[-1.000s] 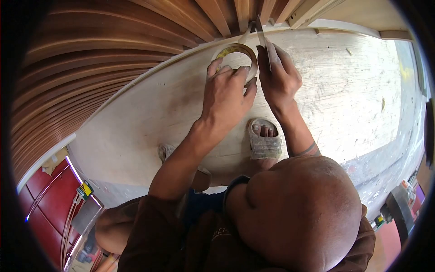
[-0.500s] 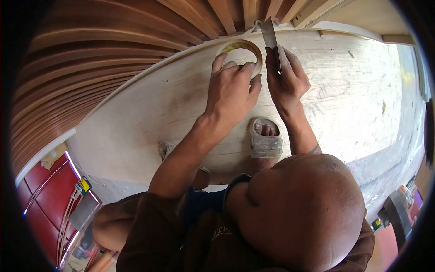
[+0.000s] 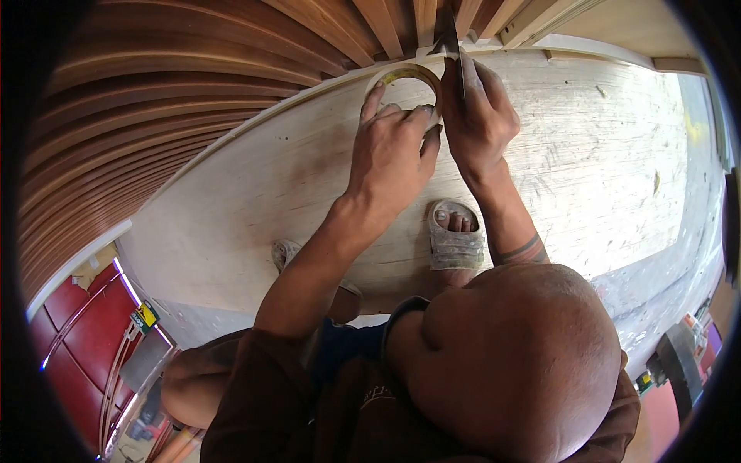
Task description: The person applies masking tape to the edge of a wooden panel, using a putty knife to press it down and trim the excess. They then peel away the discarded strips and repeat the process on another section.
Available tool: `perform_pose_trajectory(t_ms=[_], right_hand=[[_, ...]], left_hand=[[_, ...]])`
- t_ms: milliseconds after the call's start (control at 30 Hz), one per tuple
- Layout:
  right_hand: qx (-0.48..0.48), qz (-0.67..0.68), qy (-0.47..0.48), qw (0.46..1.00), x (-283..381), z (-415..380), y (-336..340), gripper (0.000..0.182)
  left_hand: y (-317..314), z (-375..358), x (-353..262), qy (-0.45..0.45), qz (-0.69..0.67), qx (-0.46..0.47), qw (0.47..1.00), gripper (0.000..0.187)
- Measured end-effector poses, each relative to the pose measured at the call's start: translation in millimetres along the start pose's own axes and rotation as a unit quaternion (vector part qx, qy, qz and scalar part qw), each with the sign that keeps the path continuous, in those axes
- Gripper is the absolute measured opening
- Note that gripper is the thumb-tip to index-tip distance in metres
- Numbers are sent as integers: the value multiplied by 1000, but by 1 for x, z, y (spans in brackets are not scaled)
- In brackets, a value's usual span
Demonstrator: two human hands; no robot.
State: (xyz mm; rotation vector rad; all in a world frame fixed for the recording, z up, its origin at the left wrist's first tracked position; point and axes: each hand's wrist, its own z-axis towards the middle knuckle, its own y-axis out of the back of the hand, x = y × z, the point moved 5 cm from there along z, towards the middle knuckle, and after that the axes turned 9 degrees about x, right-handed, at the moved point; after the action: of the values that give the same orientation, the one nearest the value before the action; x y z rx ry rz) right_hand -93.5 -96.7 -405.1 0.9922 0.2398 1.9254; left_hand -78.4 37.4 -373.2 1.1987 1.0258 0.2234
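Observation:
My left hand [image 3: 390,150] is wrapped over a roll of masking tape [image 3: 417,72], with fingers through and around its ring. Close beside it on the right, my right hand [image 3: 485,119] grips a flat metal scraper [image 3: 452,42], its blade pointing away from me and now seen nearly edge-on. The blade's far end overlaps the brown wooden slats [image 3: 382,27] at the top of the view. A small pale strip near the blade lies at the foot of the slats, partly hidden by the right hand.
Under my sandalled feet [image 3: 455,239] spreads a pale plywood board [image 3: 587,170] with dark scuffs. A thin light edging [image 3: 255,116] runs along the slats' base. Red panels [image 3: 77,324] stand at the lower left, and assorted items [image 3: 679,355] lie at the lower right.
My right hand has moved up and left with the scraper, bringing the blade onto the slats and turning it more edge-on. My left hand and the tape roll have shifted slightly left.

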Motion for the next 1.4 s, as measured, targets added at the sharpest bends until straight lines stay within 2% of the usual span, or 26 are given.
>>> perform_pose_trajectory(t_ms=[333, 533, 600, 833, 900, 1200, 1267, 1400], right_hand=[[-15, 7, 1, 1000, -8, 0, 7, 40], [16, 7, -2, 1000, -14, 4, 14, 38], [26, 25, -13, 999, -16, 5, 15, 27], [33, 48, -15, 998, -20, 7, 18, 27], [44, 60, -9, 997, -20, 8, 18, 37], [69, 92, -7, 993, -24, 7, 20, 39], [70, 101, -8, 992, -26, 8, 20, 39], [84, 107, -14, 991, -29, 10, 21, 40]], left_hand=[[-4, 1, 1, -2, -6, 0, 1000, 14], [-7, 2, -4, -4, -14, 0, 1000, 13], [-7, 3, -5, -2, -14, 4, 1000, 13], [-7, 5, -10, -11, 2, 9, 1000, 14], [-7, 5, -11, -13, 7, 12, 1000, 14], [-8, 7, -17, -29, -7, -3, 1000, 17], [-9, 8, -18, -25, -31, 19, 999, 28], [-11, 9, -19, -28, -30, 23, 999, 28]])
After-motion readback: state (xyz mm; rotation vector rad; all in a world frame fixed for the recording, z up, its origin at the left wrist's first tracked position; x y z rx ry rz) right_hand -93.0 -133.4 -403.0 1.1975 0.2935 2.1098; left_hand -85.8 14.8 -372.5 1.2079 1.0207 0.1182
